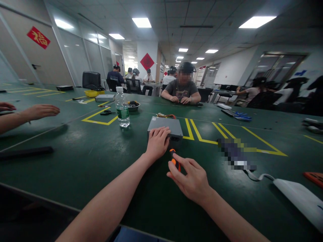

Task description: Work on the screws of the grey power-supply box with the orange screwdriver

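A grey metal box (pixel 174 125) with a socket on its near face and a bundle of coloured wires behind it stands on the green table (pixel 106 174). My left hand (pixel 158 143) rests on the top and near edge of the box, fingers together and pressed against it. Just below and right of it, my right hand (pixel 190 174) holds an orange and black screwdriver (pixel 173 157) between thumb and fingers. The tool's handle points toward me and its tip end is at the near face of the box, where the exact contact is too small to tell.
A water bottle (pixel 122 109) stands left of the box, with a metal bowl (pixel 133 107) behind it. At right lie a blurred-out device (pixel 236 154) and a white case (pixel 297 198). Another person's hand (pixel 40 111) reaches in at left; a person (pixel 183 89) sits opposite.
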Available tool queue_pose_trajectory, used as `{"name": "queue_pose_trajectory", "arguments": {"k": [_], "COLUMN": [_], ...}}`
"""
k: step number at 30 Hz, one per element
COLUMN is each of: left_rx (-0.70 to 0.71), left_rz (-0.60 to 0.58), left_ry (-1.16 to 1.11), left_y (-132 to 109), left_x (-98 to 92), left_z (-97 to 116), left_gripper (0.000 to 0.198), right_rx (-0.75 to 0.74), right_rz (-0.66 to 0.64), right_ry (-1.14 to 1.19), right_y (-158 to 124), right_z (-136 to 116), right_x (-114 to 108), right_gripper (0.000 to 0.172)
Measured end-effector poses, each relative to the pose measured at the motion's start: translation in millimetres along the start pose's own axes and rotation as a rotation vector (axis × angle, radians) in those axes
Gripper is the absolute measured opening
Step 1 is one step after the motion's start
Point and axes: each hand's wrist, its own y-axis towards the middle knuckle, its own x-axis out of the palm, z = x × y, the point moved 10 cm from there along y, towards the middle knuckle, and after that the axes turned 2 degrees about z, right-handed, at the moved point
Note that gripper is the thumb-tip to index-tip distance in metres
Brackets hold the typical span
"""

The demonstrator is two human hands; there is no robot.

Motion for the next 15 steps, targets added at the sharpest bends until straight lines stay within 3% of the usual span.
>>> {"name": "queue_pose_trajectory", "arguments": {"k": [6, 12, 15], "left_rx": [-0.005, 0.003, 0.007], "left_rz": [0.001, 0.008, 0.009], "left_ry": [-0.001, -0.001, -0.008], "left_y": [0, 0, 0], "left_x": [0.3, -0.7, -0.5], "left_z": [0, 1, 1], "left_gripper": [0.026, 0.026, 0.027], "right_rx": [0.072, 0.064, 0.161], "right_rz": [-0.072, -0.204, -0.266], "right_ry": [-0.147, -0.312, -0.371], "right_y": [-4, -6, -3], "right_z": [4, -15, -11], "right_x": [4, 19, 24], "right_gripper": [0.012, 0.023, 0.018]}}
